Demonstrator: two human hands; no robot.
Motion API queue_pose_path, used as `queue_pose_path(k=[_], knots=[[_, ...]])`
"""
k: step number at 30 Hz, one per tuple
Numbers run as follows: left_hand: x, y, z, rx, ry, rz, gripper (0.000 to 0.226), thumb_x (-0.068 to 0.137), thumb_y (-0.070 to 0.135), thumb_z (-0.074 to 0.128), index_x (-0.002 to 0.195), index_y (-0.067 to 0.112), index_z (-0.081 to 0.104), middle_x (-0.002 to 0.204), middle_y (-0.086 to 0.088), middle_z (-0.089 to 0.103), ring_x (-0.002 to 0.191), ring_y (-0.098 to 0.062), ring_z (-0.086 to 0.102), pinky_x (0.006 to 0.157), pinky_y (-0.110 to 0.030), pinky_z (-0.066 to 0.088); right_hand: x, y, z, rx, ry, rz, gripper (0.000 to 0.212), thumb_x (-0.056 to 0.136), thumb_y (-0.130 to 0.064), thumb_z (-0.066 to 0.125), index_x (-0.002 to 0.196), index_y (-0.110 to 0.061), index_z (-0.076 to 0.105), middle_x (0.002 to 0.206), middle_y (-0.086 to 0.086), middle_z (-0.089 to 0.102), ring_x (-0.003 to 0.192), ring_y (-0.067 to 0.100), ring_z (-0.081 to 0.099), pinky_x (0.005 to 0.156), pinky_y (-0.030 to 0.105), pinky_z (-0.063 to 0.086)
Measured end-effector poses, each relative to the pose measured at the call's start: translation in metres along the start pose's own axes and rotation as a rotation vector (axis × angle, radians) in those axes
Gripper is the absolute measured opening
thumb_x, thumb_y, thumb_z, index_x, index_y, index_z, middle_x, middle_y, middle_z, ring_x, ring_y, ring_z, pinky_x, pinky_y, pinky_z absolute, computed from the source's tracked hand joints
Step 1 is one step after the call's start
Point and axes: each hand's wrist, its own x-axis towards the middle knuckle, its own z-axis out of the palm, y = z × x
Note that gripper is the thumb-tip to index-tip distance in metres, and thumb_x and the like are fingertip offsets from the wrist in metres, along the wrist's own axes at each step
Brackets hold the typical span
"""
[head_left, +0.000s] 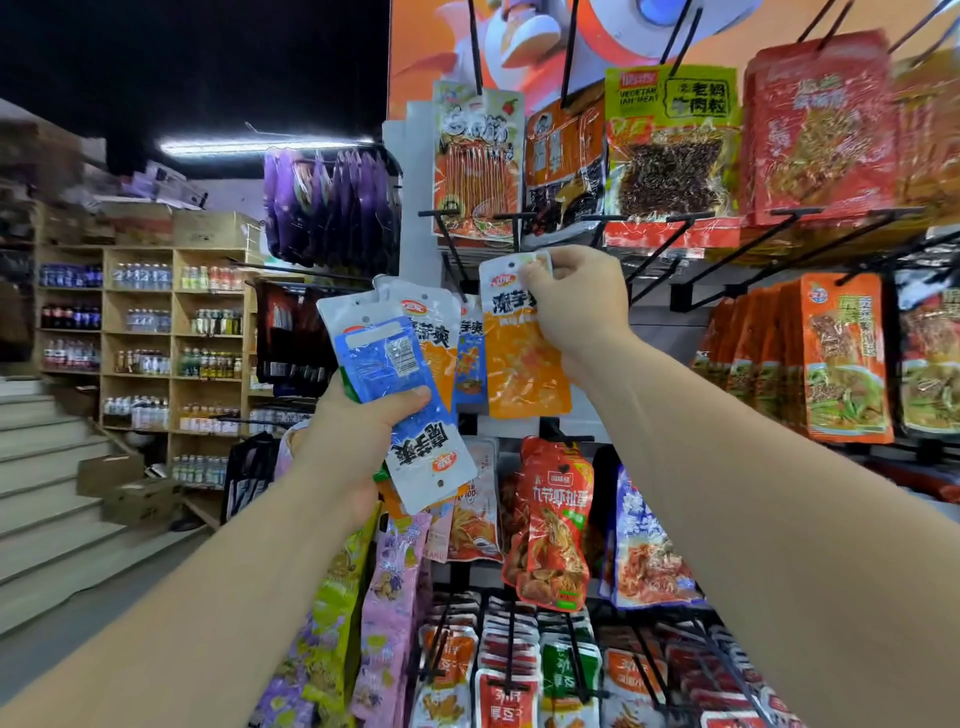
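My left hand (353, 441) grips a fanned bunch of flat snack packets (410, 374), the front one blue and white, others orange behind it. My right hand (576, 301) pinches the white top edge of a single orange packet (519, 353) and holds it up in front of the display rack, just under a row of black hooks (519, 221). Whether the packet's hole sits on a hook is hidden by my fingers. The two hands are about a packet's width apart.
The rack carries hanging snack bags: red and yellow ones (675, 156) above, orange ones (841, 358) at right, several more (556, 519) below. Purple bags (332, 208) hang on the side. Wooden drink shelves (140, 338), cardboard boxes (130, 488) and steps (47, 493) lie at left.
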Motion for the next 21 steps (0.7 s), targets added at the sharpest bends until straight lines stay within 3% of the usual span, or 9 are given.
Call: queue_pose_path(k=[2,5,8,14,17,21], knots=[[0.001,-0.001,-0.002,0.002,-0.010,-0.004,0.037,0.090,0.004,0.076,0.117,0.028,0.065,0.110,-0.001,0.079,0.094,-0.028,0.077,0.080,-0.047,0.062,0.005,0.000,0.005,0.007,0.024,-0.011,0.004,0.096,-0.024,0.073,0.094,-0.021,0.070,0.078,-0.010,0.062,0.071,0.016,0.059,0.069,0.038,0.056],[0.003,-0.002,-0.003,0.003,-0.026,-0.017,0.038,0.091,0.005,0.076,0.119,0.028,0.065,0.111,-0.002,0.079,0.098,-0.032,0.077,0.088,-0.056,0.061,0.010,0.000,0.008,-0.050,0.043,-0.015,0.012,0.098,-0.025,0.071,0.089,-0.017,0.069,0.073,-0.008,0.059,0.065,0.010,0.052,0.059,0.027,0.041],[0.005,-0.003,-0.006,0.005,-0.046,-0.026,0.037,0.091,0.004,0.075,0.118,0.028,0.066,0.111,-0.002,0.080,0.100,-0.033,0.076,0.093,-0.061,0.058,0.015,0.001,0.009,-0.062,0.061,0.000,0.024,0.098,-0.024,0.070,0.077,-0.017,0.064,0.067,-0.004,0.055,0.059,0.013,0.046,0.053,0.027,0.037],[0.009,-0.004,-0.009,0.029,-0.079,-0.024,0.040,0.092,0.004,0.075,0.124,0.027,0.066,0.113,-0.002,0.079,0.100,-0.033,0.076,0.092,-0.058,0.059,0.019,0.001,0.011,-0.024,0.075,0.035,0.045,0.094,-0.017,0.070,0.056,-0.023,0.046,0.052,-0.008,0.040,0.052,0.016,0.035,0.056,0.027,0.034],[0.009,-0.004,-0.010,0.042,-0.086,-0.020,0.040,0.092,0.004,0.074,0.123,0.027,0.066,0.110,-0.001,0.080,0.098,-0.032,0.077,0.084,-0.051,0.061,0.020,0.004,0.010,-0.014,0.082,0.039,0.049,0.091,-0.013,0.067,0.051,-0.023,0.040,0.045,-0.008,0.030,0.052,0.019,0.026,0.057,0.033,0.031],[0.009,-0.002,-0.012,0.065,-0.116,-0.031,0.040,0.092,0.004,0.074,0.125,0.026,0.066,0.111,-0.002,0.080,0.099,-0.033,0.076,0.084,-0.051,0.062,0.021,0.014,0.009,-0.058,0.070,0.057,0.044,0.092,-0.018,0.072,0.055,-0.021,0.048,0.051,-0.006,0.040,0.052,0.017,0.034,0.054,0.028,0.032]])
